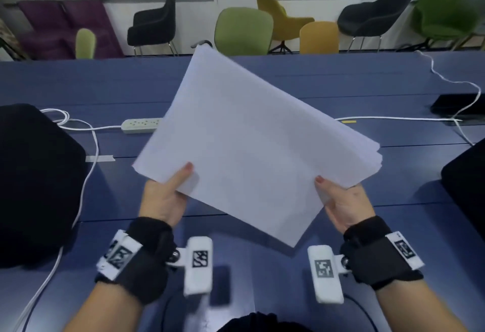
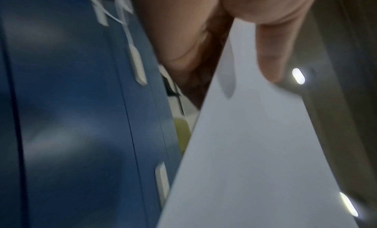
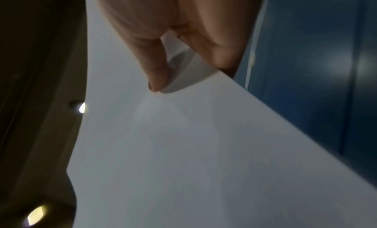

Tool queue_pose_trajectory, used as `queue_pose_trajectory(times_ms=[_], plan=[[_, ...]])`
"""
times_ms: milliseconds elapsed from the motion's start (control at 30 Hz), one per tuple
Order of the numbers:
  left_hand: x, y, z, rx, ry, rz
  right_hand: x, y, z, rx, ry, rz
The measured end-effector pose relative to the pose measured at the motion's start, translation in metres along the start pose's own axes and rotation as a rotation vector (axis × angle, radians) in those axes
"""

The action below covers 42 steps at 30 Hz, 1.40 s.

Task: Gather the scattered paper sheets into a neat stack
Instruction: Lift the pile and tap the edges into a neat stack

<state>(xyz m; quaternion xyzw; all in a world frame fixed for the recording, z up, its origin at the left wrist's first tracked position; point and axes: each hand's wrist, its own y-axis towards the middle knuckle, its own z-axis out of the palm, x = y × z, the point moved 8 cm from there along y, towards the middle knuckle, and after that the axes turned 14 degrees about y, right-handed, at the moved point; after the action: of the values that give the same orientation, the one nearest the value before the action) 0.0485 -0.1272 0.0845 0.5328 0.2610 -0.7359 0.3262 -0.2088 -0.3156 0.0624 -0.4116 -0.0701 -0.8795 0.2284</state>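
Note:
A stack of white paper sheets (image 1: pixel 244 147) is held up above the blue table (image 1: pixel 393 174), tilted so one corner points away. My left hand (image 1: pixel 168 195) pinches its near left edge, thumb on top. My right hand (image 1: pixel 341 203) pinches the near right edge the same way. The sheets' right edges are slightly fanned. In the left wrist view the thumb lies on the paper (image 2: pixel 255 150) and the fingers are beneath it. In the right wrist view the thumb presses the top sheet (image 3: pixel 163 150), bending a small corner up.
A white power strip (image 1: pixel 140 124) with white cables (image 1: pixel 89 174) lies behind the stack on the left. Black objects sit at the left (image 1: pixel 34 182) and right (image 1: pixel 467 184) table edges. A dark phone (image 1: pixel 220 284) lies near me. Chairs (image 1: pixel 242 30) stand beyond the table.

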Motion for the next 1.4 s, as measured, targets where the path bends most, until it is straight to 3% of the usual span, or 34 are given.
queue_pose_trajectory(times_ms=[67,200,333,433,567,667,767,900,1133,1267,1400], plan=[[-0.012,0.012,-0.024,0.124,0.023,0.023,0.017,0.005,-0.005,0.022,-0.169,-0.075],[-0.001,0.011,-0.039,0.296,0.463,-0.028,0.022,0.006,-0.003,0.135,-0.362,-0.071],[0.011,0.003,-0.029,0.178,0.613,0.117,-0.009,-0.005,-0.011,0.166,-0.546,-0.04],[0.028,-0.009,-0.027,0.216,0.733,0.153,-0.028,-0.016,-0.036,0.087,-0.55,-0.045],[0.03,-0.017,-0.019,0.166,0.756,0.209,-0.032,-0.021,-0.044,-0.006,-0.492,-0.058],[0.02,-0.013,-0.021,0.149,0.655,0.19,-0.023,-0.018,-0.044,-0.031,-0.436,-0.086],[0.031,-0.019,-0.019,0.215,0.678,0.142,-0.032,-0.021,-0.05,-0.01,-0.536,-0.055],[0.047,-0.027,-0.027,0.075,0.621,0.067,-0.037,-0.025,-0.048,-0.01,-0.574,-0.022],[0.05,-0.037,-0.035,0.018,0.601,0.064,-0.04,-0.038,-0.04,0.02,-0.603,0.017],[0.006,-0.039,-0.024,-0.132,0.494,0.241,-0.001,-0.04,-0.008,-0.019,-0.511,-0.231],[-0.001,-0.034,-0.026,-0.337,0.398,0.137,0.02,-0.036,0.005,-0.234,-0.375,-0.359]])
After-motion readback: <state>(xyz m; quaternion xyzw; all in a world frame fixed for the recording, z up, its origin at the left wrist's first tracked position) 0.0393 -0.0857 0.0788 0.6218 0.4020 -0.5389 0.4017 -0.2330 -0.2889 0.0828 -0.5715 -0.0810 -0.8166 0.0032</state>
